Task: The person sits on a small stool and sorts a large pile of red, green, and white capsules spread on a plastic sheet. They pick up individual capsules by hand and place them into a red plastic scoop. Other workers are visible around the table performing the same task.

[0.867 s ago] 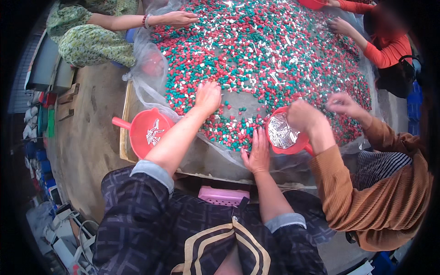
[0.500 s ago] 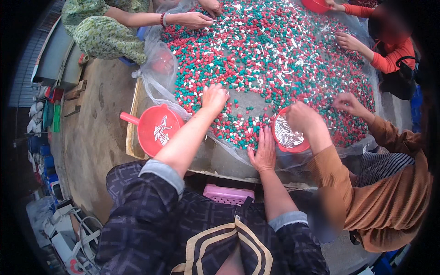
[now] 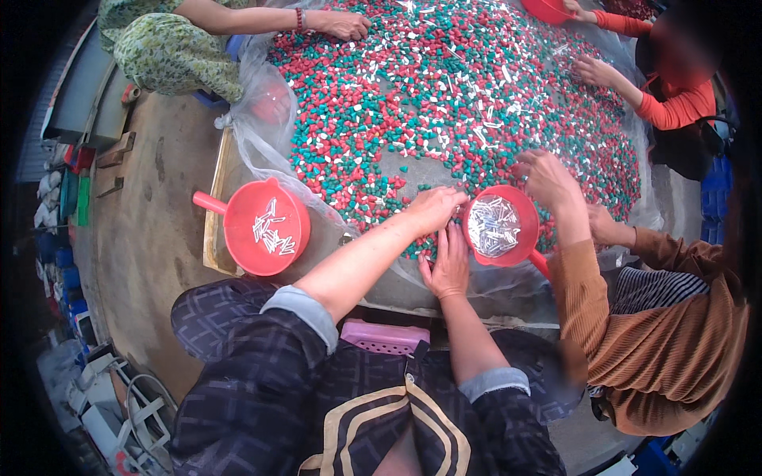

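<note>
Head view — both hands (image 3: 443, 238) flat, empty, on red, green, white plastic pieces (image 3: 444, 103) — loose heap.

Red scoop (image 3: 502, 226) beside hands (image 3: 447, 262)

The left hand (image 3: 432, 208) is curling over the small pieces, so its fingers are hiding whatever they may be pinching. The red scoop (image 3: 502, 226) beside it is covering the pieces beneath, and its handle is disappearing behind a neighbour's brown sleeve (image 3: 583, 293). The white bits inside are blurring together, too small to tell apart. The top edge is cutting off the far heap (image 3: 476, 47) and another red scoop (image 3: 548, 9).
</note>
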Demonstrator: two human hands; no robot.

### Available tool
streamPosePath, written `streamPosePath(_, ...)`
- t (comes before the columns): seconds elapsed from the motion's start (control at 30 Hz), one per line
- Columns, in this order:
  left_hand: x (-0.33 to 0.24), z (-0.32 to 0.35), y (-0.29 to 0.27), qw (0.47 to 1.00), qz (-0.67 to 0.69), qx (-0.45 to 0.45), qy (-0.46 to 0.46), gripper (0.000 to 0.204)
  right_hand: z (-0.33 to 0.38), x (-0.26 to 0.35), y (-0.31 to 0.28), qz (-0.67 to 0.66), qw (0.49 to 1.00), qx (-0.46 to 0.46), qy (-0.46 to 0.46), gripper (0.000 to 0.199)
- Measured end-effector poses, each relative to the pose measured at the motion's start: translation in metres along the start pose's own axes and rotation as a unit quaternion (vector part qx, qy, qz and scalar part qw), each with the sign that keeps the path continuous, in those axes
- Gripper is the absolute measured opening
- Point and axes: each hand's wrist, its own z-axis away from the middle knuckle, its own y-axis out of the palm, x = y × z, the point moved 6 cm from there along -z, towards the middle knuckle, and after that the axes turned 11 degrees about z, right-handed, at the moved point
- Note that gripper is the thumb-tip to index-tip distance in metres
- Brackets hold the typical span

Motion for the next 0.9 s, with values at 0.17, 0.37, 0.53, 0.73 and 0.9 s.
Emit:
streamPosePath(0.17, 0.028, 0.006, -0.034, 0.968, -0.145, -0.105, -0.174, 0.018, 0.000, -0.004, 0.001, -0.002, 1.000, -0.010, 0.004, 0.080)
streamPosePath(0.37, -0.004, -0.009, 0.011, 0.996, -0.043, -0.064, -0.033, 0.015, -0.001, -0.001, 0.001, 0.008, 1.000, -0.006, 0.002, 0.081)
streamPosePath(0.53, -0.010, -0.017, 0.028, 0.987, -0.145, -0.065, -0.034, 0.015, -0.002, 0.000, -0.001, -0.012, 1.000, -0.001, 0.004, 0.081)
streamPosePath(0.73, -0.013, -0.004, 0.019, 0.987, -0.135, -0.070, -0.057, 0.017, 0.001, 0.000, -0.002, -0.010, 1.000, 0.000, 0.015, 0.082)
streamPosePath(0.9, -0.004, 0.001, 0.019, 0.988, -0.120, -0.056, -0.074, 0.014, 0.000, 0.000, -0.003, -0.024, 0.999, -0.021, 0.002, 0.081)
